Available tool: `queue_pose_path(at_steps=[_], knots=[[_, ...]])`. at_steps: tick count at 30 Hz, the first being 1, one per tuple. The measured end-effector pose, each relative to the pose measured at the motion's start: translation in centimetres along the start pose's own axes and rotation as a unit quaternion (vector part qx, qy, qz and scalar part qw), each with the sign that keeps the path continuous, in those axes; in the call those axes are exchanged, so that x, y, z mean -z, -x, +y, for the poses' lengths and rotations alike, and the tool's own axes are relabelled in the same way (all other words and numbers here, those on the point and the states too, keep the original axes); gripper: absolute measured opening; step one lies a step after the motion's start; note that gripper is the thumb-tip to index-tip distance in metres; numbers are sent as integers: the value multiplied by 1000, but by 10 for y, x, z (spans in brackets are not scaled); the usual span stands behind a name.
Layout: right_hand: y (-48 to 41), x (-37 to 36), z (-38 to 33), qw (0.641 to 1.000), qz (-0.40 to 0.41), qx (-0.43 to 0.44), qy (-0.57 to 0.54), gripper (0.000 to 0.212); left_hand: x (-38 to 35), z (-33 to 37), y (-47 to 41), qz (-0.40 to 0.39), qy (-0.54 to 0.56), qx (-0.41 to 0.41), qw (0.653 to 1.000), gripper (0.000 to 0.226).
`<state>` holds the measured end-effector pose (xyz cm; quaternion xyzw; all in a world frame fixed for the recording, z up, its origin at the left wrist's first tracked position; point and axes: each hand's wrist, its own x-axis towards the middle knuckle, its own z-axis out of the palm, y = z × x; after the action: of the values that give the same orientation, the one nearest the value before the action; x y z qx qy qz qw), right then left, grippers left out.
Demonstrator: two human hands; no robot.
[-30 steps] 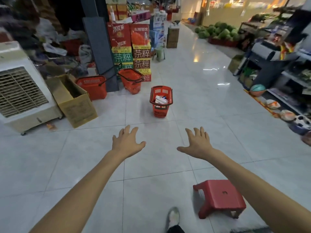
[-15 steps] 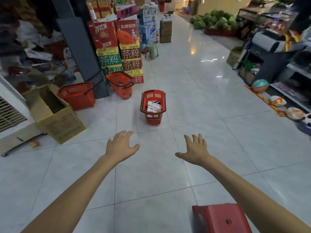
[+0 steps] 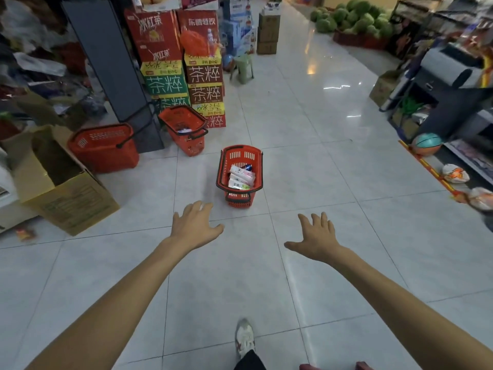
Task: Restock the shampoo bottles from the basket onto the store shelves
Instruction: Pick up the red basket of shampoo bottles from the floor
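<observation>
A red shopping basket (image 3: 256,158) stands on the tiled floor ahead of me, its black handles folded down. Inside it lie several white shampoo bottles (image 3: 241,177) and a dark blue one. My left hand (image 3: 196,227) is stretched out low, palm down, fingers spread, a short way in front of the basket's near end. My right hand (image 3: 317,237) is held out the same way, to the basket's right and nearer to me. Both hands hold nothing. Store shelves (image 3: 464,124) run along the right edge.
Two more red baskets (image 3: 104,148) (image 3: 184,129) and an open cardboard box (image 3: 61,188) sit at the left by a dark pillar (image 3: 112,70). Stacked drink cartons (image 3: 205,84) rise behind. Balls (image 3: 426,144) lie by the right shelves. My shoe (image 3: 245,337) is below.
I have walked forward: the basket with bottles is closer and larger. The red stool has slid almost out of view at the bottom. Both hands stay outstretched and spread.
</observation>
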<state>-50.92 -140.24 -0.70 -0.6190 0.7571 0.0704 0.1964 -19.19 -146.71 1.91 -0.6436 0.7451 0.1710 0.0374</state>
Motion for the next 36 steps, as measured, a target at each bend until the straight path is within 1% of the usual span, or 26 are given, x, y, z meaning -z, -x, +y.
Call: queue_pose_path(at_steps=[5,9,12,17,22,28,30,32,33,35,36], knots=[[-69,40,7,1000,21,-3,17,103,24,13,-78,-6,4,-8,1000,78],[-107,55,16,1000,9,-4,16,104,34,31,-124,-19,1,-19,1000,75],[-143,69,29,1000,6,-8,11,104,41,48,-168,-6,16,-26,1000,72],[-217,93,61,1000,-10,2,19,104,39,77,-244,-2,29,-19,999,73],[-295,124,96,999,-20,31,27,104,47,116,-306,-16,33,12,999,70],[-385,159,124,997,-49,52,27,103,61,157,-369,2,24,41,999,67],[-403,161,123,996,-61,62,23,102,59,161,-382,-5,2,46,999,70],[-421,164,123,994,-72,74,27,102,58,161,-397,-8,-1,68,998,74],[-424,165,122,994,-69,77,29,101,59,159,-401,-10,-4,69,998,74],[-467,173,122,993,-76,88,32,101,60,157,-435,-10,3,86,996,74],[-469,176,123,993,-73,85,34,101,60,159,-437,-10,-1,80,997,73]])
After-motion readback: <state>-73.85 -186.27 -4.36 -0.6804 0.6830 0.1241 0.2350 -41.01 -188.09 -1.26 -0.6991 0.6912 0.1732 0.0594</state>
